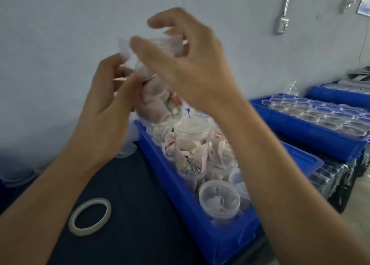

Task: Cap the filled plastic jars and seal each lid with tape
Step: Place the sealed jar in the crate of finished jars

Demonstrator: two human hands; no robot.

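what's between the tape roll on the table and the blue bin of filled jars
Head view: only bare dark tabletop between the translucent tape roll and the long blue plastic bin.

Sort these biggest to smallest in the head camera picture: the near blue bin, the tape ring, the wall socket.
1. Near blue bin
2. Tape ring
3. Wall socket, though it is far away, so it may only look smallest.

The clear plastic jar packed with white sachets (158, 102), raised above the long blue plastic bin (202, 210), is smeared by motion blur, and its lid end is largely covered by the right hand (192, 64). The left hand (112, 108) hides the jar's near side; whether its fingertips pinch tape cannot be told. Beyond the bin, a second blue tray of clear containers (312, 124) is cut by the right edge.
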